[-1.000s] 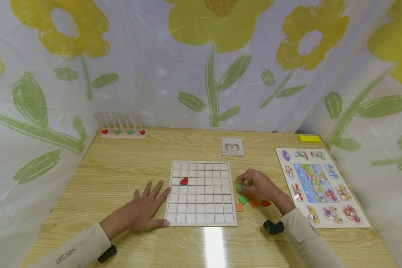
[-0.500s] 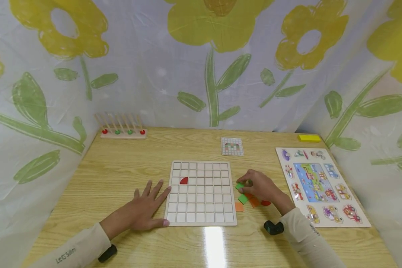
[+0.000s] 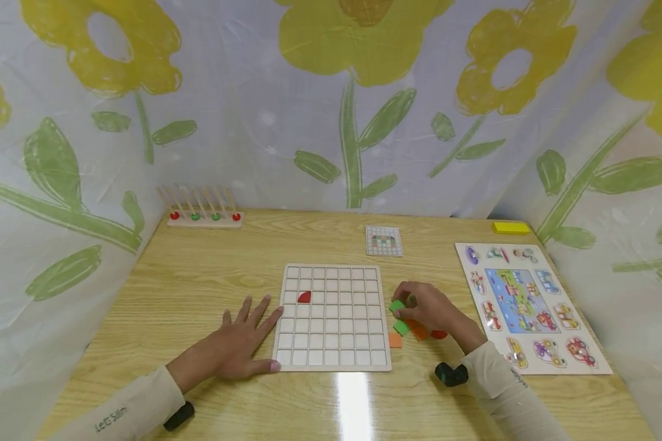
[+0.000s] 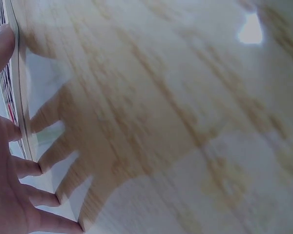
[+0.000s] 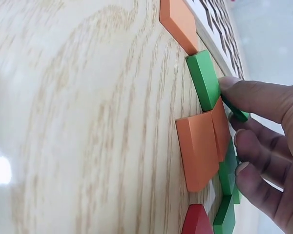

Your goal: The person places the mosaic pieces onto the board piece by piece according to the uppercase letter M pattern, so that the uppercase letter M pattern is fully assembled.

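Observation:
My left hand (image 3: 241, 346) lies flat with fingers spread, its thumb and index fingertips right at the left edge of a white gridded wooden board (image 3: 331, 326). A red quarter-round piece (image 3: 304, 297) sits in one cell of that board. Just past the right edge, my right hand (image 3: 427, 306) pinches a green tile (image 5: 238, 112) between thumb and fingers. Around it on the table lie another green tile (image 5: 203, 80), orange tiles (image 5: 201, 151) and a red piece (image 5: 198, 222). Several more green pieces are partly hidden behind the fingers in the right wrist view.
A small pattern card (image 3: 384, 241) lies behind the board. At the right is a knobbed picture puzzle (image 3: 462, 257), with a yellow block (image 3: 510, 228) beyond it. A pegged wooden stand (image 3: 205, 223) with red and green beads stands at the back left. Printed curtains enclose the table.
The green tile in my right hand shows a little more between the fingers than a second ago. Left hand, board and red piece stay as they were.

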{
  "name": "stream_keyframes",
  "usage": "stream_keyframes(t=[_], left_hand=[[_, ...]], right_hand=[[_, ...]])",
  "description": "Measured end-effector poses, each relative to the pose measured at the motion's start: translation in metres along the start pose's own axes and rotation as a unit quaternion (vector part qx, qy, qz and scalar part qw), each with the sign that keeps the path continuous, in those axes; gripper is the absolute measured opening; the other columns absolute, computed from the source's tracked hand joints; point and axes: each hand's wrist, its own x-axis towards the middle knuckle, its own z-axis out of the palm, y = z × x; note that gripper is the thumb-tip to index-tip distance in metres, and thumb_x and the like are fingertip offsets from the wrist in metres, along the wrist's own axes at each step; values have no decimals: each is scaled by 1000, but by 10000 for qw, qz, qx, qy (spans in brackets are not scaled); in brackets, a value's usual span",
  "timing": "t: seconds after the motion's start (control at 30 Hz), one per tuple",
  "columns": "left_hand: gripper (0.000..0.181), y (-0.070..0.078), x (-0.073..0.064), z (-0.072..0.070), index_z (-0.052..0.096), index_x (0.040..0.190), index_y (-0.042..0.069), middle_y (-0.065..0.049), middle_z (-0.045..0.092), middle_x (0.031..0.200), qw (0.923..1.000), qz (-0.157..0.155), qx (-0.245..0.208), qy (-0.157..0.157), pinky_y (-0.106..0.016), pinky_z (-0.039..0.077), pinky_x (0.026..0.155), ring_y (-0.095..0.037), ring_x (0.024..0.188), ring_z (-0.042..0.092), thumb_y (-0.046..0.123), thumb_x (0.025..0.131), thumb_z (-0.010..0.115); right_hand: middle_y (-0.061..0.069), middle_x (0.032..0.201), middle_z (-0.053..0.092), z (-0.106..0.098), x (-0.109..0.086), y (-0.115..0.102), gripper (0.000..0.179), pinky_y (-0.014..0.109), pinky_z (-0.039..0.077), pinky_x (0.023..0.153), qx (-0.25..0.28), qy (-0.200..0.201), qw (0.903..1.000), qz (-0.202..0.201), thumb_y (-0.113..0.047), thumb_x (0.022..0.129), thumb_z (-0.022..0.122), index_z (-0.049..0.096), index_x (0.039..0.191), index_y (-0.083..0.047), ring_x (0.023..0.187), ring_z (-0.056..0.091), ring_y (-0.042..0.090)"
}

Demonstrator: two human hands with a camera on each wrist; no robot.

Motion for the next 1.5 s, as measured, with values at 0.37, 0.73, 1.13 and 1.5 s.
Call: stream_keyframes(t=[0.37, 0.73, 1.13, 1.5], left_hand=[[101, 0, 3, -1, 23, 161, 11, -28, 16, 164, 10000, -4, 5, 58, -85, 25, 96, -63, 144, 16, 74, 89, 53], [104, -2, 3, -3, 19, 161, 11, -28, 13, 165, 9999, -21, -50, -126, -86, 24, 97, -63, 145, 13, 76, 88, 53], [104, -1, 2, -4, 19, 162, 11, -27, 13, 165, 9996, -48, -141, -226, -85, 23, 98, -62, 145, 12, 76, 87, 54], [104, -1, 1, -4, 19, 162, 12, -27, 12, 165, 9995, -56, -124, -268, -85, 23, 98, -62, 146, 12, 76, 87, 53]], right_hand=[[-1, 95, 69, -1, 3, -4, 19, 31, 53, 76, 99, -3, 9996, -264, -17, 95, 71, 61, 112, -15, 82, 62, 11], [-2, 94, 66, -3, 4, -8, 19, 25, 48, 61, 271, 71, 9991, -307, -21, 99, 67, 67, 116, -14, 62, 55, 11], [2, 93, 66, -4, 8, -17, 23, 24, 45, 55, 552, 203, 9979, -262, -21, 92, 75, 69, 113, -12, 62, 52, 12], [5, 96, 66, -4, 9, -24, 24, 22, 42, 51, 738, 88, 9961, -473, -16, 96, 70, 67, 119, -9, 56, 47, 9]])
